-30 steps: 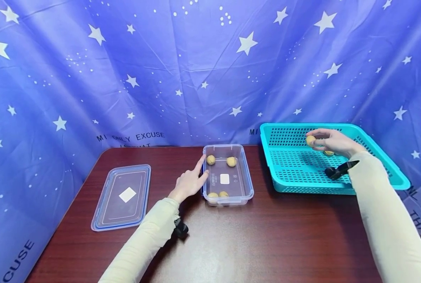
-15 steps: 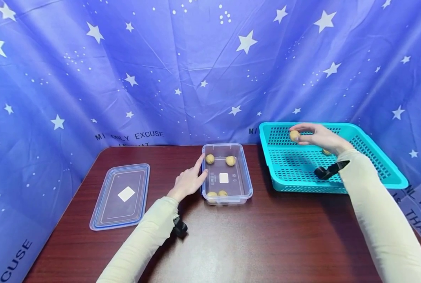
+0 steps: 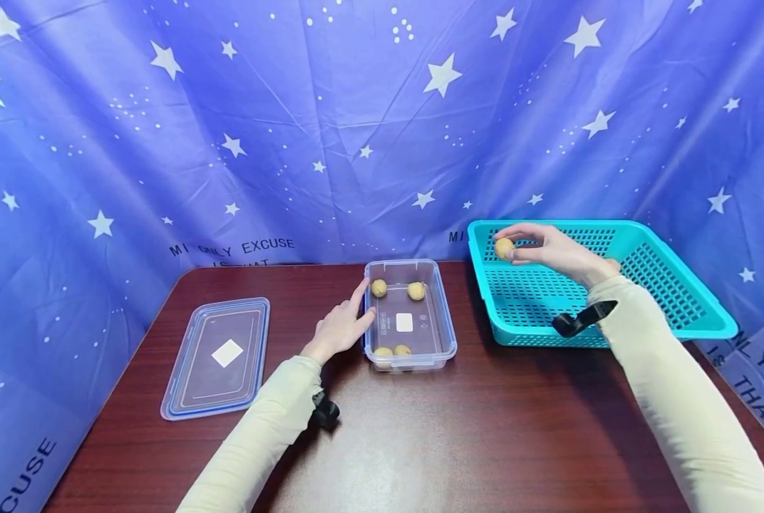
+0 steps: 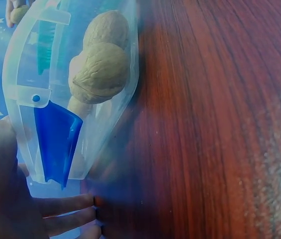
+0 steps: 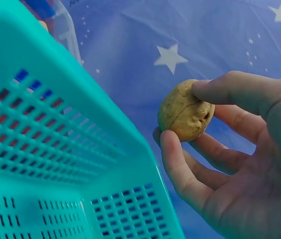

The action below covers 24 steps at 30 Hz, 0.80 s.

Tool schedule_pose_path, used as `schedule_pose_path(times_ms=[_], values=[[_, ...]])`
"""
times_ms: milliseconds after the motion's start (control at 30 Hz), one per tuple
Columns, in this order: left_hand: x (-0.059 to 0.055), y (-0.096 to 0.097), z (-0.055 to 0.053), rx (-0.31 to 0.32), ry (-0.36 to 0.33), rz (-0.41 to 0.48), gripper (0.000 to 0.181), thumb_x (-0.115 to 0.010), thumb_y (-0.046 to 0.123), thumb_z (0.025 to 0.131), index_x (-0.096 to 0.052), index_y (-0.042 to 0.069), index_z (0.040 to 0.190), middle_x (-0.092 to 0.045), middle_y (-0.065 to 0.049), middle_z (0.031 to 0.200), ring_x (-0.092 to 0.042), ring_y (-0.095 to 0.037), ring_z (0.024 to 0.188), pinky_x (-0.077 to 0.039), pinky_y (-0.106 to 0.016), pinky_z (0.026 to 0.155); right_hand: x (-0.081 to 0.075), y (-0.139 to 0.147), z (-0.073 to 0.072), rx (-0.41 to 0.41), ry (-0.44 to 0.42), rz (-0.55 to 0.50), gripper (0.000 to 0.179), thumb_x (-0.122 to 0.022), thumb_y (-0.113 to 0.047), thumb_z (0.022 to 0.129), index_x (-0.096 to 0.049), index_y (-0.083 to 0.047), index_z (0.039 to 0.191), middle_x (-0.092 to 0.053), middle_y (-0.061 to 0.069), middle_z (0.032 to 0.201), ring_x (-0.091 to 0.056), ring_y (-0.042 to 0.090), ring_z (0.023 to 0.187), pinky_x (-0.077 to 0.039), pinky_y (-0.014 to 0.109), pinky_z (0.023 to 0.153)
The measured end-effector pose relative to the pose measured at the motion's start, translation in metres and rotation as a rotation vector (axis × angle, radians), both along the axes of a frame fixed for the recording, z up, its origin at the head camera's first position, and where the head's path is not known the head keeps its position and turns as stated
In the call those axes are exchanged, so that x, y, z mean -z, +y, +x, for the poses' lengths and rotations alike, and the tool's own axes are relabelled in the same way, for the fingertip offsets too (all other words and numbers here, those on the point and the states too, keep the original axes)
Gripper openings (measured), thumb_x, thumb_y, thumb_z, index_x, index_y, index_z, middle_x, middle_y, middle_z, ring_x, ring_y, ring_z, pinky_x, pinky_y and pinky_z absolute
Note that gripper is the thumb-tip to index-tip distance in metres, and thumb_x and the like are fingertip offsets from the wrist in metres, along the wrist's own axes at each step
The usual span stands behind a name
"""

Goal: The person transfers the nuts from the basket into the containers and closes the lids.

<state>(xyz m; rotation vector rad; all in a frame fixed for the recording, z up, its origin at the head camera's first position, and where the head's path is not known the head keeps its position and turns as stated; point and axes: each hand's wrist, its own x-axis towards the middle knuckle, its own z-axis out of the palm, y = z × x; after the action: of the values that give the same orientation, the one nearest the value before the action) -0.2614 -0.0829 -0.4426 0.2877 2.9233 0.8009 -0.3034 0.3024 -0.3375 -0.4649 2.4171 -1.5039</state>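
My right hand [image 3: 551, 253] pinches a walnut [image 3: 504, 248] between thumb and fingertips, over the left part of the turquoise basket [image 3: 667, 263]. The right wrist view shows the same walnut [image 5: 184, 110], with the basket's rim beside the hand. Part of another walnut [image 3: 613, 264] shows behind the right wrist. My left hand [image 3: 338, 326] touches the left side of the clear plastic container [image 3: 452, 335], index finger stretched along its rim and thumb at its edge. Several walnuts lie inside, two toward the back and others such as this walnut [image 4: 100, 72] at the near end.
A clear lid [image 3: 244, 385] with a blue seal and a white square label lies flat on the left of the dark wooden table [image 3: 408, 442]. A blue curtain [image 3: 331, 142] with stars hangs behind. A blue latch flap [image 4: 58, 144] hangs at the container's side.
My right hand has carried the walnut leftward across the basket, toward its left rim. The left hand and the container stay where they were.
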Motion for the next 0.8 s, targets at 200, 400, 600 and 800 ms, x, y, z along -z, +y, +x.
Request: schedule_pose_path(times_ms=[200,400,600,800], values=[[0.001,0.0,0.0,0.017,-0.012,0.018,0.068,-0.043,0.044,0.097,-0.014,0.031,0.156,-0.053,-0.02,0.131,-0.054,-0.034,0.115,-0.045,-0.057,0.079,0.005,-0.011,0.007,-0.049,0.005,-0.003,0.046,-0.063,-0.013,0.095,-0.05,0.0,0.136,-0.047,0.016,0.135,-0.063,0.02,0.103,-0.05,0.033,0.087],[0.001,-0.001,0.0,0.029,-0.016,0.071,0.068,-0.045,0.041,0.097,-0.015,0.028,0.156,-0.05,-0.023,0.135,-0.05,-0.039,0.119,-0.042,-0.056,0.088,0.009,-0.026,0.014,-0.103,0.009,0.011,0.045,-0.065,-0.018,0.094,-0.053,-0.006,0.135,-0.047,0.015,0.137,-0.06,0.031,0.109,-0.043,0.046,0.095],[0.001,-0.002,0.0,0.036,-0.01,0.094,0.068,-0.045,0.039,0.096,-0.016,0.025,0.156,-0.053,-0.022,0.135,-0.053,-0.038,0.117,-0.043,-0.056,0.087,0.011,-0.043,0.019,-0.153,0.03,0.018,0.039,-0.067,-0.019,0.092,-0.058,-0.012,0.13,-0.051,0.012,0.134,-0.061,0.027,0.107,-0.044,0.043,0.092],[0.003,-0.003,-0.001,0.031,-0.029,0.096,0.068,-0.043,0.042,0.096,-0.014,0.029,0.156,-0.055,-0.021,0.132,-0.055,-0.034,0.116,-0.043,-0.054,0.088,0.017,-0.059,0.021,-0.183,0.042,0.042,0.036,-0.067,-0.019,0.092,-0.06,-0.013,0.127,-0.053,0.009,0.133,-0.055,0.025,0.112,-0.046,0.042,0.09]])
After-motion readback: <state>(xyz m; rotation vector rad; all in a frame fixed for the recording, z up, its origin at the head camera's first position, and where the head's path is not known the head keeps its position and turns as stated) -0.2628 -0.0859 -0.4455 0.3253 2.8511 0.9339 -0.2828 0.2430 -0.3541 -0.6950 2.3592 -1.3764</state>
